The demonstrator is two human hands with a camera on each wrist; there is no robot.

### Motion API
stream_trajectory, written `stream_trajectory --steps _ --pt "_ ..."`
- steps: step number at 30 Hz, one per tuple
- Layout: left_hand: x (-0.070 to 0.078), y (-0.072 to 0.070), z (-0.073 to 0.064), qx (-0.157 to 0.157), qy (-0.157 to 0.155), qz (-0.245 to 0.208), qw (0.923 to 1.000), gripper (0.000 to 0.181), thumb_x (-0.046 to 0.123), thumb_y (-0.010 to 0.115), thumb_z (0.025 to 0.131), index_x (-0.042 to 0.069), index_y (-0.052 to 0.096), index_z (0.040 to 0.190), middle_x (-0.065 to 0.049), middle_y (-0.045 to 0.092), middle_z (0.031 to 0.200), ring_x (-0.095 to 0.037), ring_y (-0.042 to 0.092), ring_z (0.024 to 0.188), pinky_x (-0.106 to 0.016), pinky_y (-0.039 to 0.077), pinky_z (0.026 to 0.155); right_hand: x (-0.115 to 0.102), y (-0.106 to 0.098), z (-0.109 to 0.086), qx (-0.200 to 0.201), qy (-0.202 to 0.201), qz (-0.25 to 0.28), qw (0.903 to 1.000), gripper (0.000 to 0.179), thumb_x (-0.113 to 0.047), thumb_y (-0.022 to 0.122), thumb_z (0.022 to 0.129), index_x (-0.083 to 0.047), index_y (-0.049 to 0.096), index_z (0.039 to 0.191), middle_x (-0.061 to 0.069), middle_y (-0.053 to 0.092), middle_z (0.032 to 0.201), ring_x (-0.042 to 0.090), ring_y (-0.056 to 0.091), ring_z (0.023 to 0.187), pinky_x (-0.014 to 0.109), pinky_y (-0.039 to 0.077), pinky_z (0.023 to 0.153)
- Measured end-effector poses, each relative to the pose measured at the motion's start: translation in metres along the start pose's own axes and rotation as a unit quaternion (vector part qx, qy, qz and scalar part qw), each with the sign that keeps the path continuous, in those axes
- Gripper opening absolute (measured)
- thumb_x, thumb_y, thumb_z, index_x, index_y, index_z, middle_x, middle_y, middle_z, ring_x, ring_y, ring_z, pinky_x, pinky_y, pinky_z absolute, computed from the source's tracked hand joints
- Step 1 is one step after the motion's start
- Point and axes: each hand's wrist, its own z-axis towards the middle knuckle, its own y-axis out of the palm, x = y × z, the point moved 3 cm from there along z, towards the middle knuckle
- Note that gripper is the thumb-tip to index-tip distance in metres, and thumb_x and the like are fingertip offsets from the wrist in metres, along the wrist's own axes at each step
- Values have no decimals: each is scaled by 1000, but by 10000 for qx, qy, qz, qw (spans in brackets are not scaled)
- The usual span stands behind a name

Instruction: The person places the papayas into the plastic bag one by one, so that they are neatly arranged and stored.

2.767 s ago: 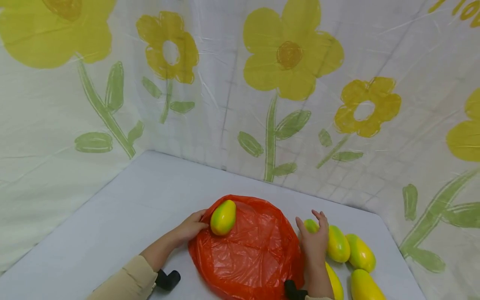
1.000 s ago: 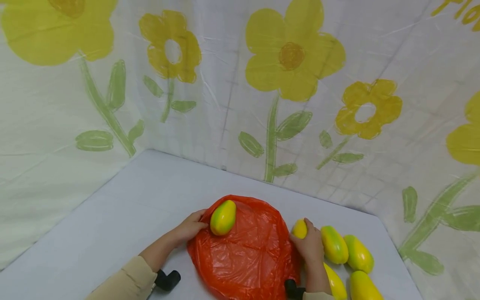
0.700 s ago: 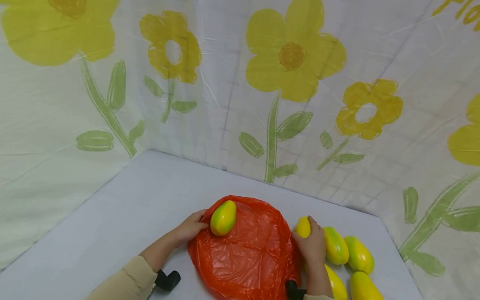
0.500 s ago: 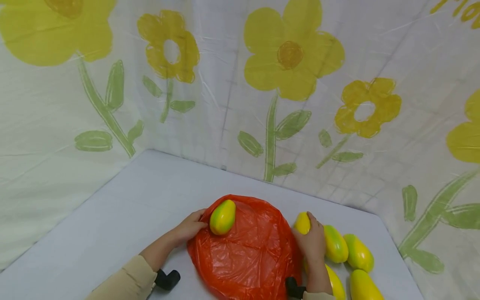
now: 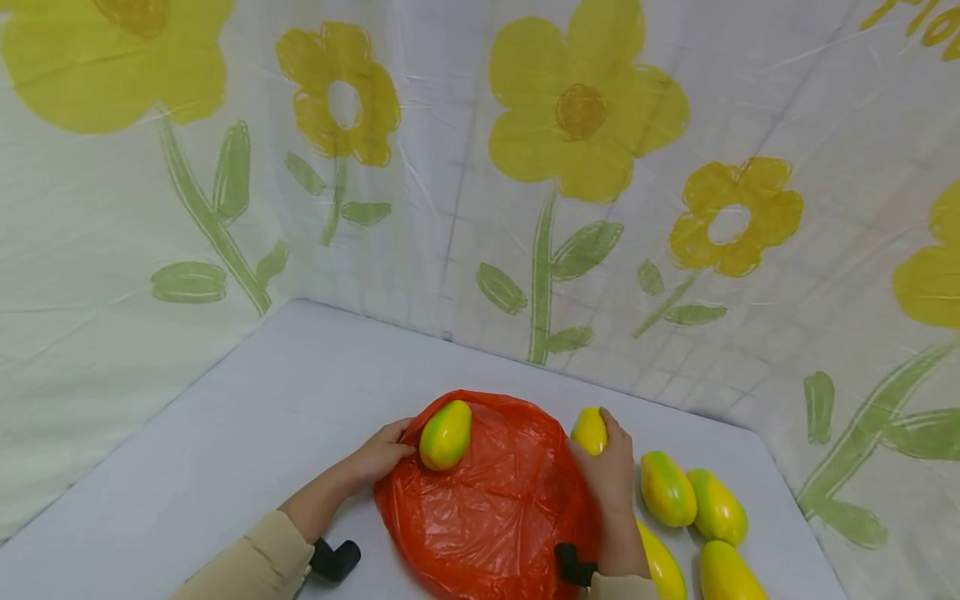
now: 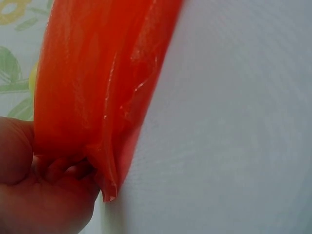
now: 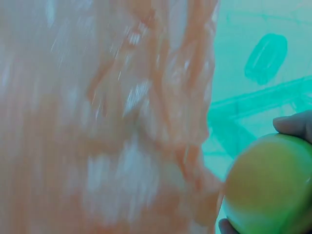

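Head view: the left hand (image 5: 384, 454) pinches the bag (image 5: 487, 517); beside it, near the tabletop's (image 5: 345, 367) far edge, the right hand (image 5: 611, 468) grips a fruit (image 5: 588, 431). If the pinch loosens, the bag could collapse.

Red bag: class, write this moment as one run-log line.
Left hand: holds bag edge | Right hand: grips fruit | Second fruit: within bag rim | Four more fruits: on table

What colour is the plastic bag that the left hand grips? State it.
Red; the plastic bag shows best in the head view.
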Motion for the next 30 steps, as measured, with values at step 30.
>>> stream_trajectory --steps 30 --pt "1 -1 0 -152 150 -27 9998 44 0 41 90 0 43 134 -18 52 129 -18 57 97 -35 54 86 -49 87 -12 -283 -583 1187 9908 69 -17 69 78 -12 39 140 15 45 132 29 49 103 42 51 84"
